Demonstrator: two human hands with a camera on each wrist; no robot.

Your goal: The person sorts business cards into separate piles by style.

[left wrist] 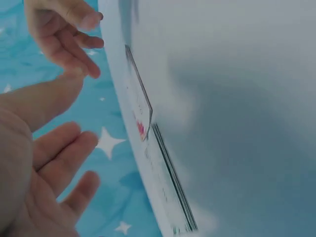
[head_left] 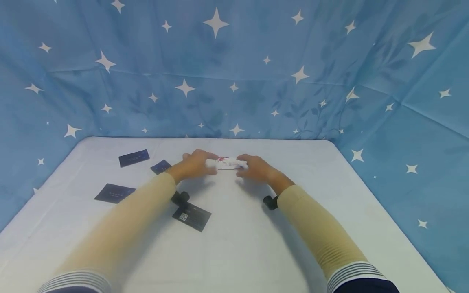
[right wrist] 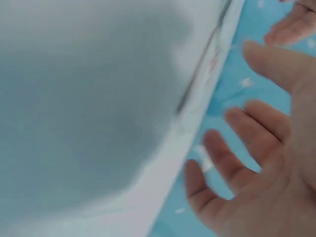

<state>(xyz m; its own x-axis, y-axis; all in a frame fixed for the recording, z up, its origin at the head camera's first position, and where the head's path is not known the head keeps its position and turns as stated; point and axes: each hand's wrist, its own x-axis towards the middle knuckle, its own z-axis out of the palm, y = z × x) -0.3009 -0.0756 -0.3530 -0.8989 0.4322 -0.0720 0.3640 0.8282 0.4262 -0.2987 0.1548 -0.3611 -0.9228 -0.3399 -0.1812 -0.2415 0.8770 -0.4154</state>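
From my head feed I have both hands over the white-covered table point(head_left: 234, 256), out toward the middle of its far edge. Between them lies a white card with a pink flower print point(head_left: 229, 164), and a white card stack point(left wrist: 169, 181) sits end to end with it on the side of the left hand point(head_left: 196, 165). The left wrist feed shows me several thin dark lines along the stack's side.

I read the left hand as well spread: thumb apart, fingers loosely bent, nothing in its grasp. The right hand point(head_left: 256, 169) is just as open and has hold of nothing, its fingers fanned with gaps between them. Both are near the ends of the white pieces; on my right wrist feed those are blurred.

Toward the table's far left corner I see one dark card point(head_left: 134, 158), and a second dark card point(head_left: 160, 166) partly behind the left forearm. A third dark card point(head_left: 114, 193) lies nearer the left edge, its end meeting the sleeve in my view. A dark card with a QR code point(head_left: 192, 217) lies closer to the near edge, below the left wrist's black camera point(head_left: 180, 198). A blue star-patterned curtain point(head_left: 234, 61) hangs beyond the far edge.
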